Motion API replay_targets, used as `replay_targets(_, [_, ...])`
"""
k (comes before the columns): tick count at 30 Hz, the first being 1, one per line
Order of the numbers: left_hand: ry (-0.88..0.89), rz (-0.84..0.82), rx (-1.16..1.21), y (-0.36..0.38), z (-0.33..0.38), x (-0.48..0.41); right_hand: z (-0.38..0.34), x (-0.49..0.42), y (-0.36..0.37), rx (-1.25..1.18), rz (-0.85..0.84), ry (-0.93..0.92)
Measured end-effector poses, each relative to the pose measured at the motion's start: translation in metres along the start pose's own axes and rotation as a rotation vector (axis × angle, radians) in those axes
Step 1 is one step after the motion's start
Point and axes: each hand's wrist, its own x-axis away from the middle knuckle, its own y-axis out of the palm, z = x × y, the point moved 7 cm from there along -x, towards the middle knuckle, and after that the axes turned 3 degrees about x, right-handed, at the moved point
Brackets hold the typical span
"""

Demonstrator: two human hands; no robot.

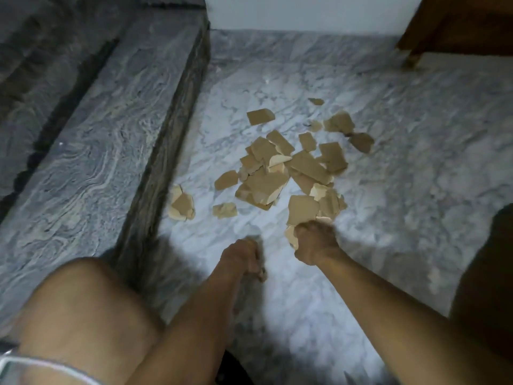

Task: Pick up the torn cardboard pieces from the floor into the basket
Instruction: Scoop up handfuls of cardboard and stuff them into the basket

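Many torn cardboard pieces (273, 176) lie scattered on the marble floor (402, 162), where the right hand (315, 240) grips several at the pile's near edge, while the left hand (244, 258) curls, its hold too blurred to tell.

torn tan cardboard pieces (277, 173) lie flat on the marble floor (402, 190), most in a loose overlapping pile, some showing paler torn faces. a few lie apart: one single piece (261, 117) beyond the pile, a small cluster (344, 126) to the far right, two overlapping ones against the step (97, 134) on the left. the nearest piece (291, 236) is gripped in the right hand (315, 241).
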Motion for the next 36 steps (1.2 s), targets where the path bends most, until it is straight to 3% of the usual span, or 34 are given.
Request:
replay_targets(7, [0.098,0.037,-0.183,0.023,0.000,-0.031,0.003,-0.021,0.039,0.087,0.212,0.067])
replay_targets(11, [0.064,-0.031,-0.092,0.020,-0.004,-0.036,0.002,-0.015,0.047,0.270,0.309,-0.055])
replay_targets(15, [0.017,0.076,0.143,0.009,-0.006,-0.027,0.009,-0.009,0.038,0.100,0.333,-0.227])
replay_targets(18, [-0.014,0.199,0.345,-0.017,-0.004,-0.013,0.024,-0.011,0.017,-0.122,0.286,-0.229])
replay_targets(23, [-0.018,0.274,0.519,-0.050,-0.012,-0.007,0.033,-0.022,0.026,-0.063,0.125,-0.172])
replay_targets(28, [-0.083,0.282,0.708,-0.057,-0.029,-0.013,0.031,-0.022,0.046,-0.025,0.124,-0.064])
replay_targets(33, [-0.155,0.220,0.733,-0.062,-0.050,-0.029,0.026,-0.031,0.047,-0.039,0.089,-0.138])
replay_targets(36, [-0.119,0.364,0.523,-0.088,-0.061,-0.041,0.032,-0.035,0.052,-0.043,0.062,-0.122])
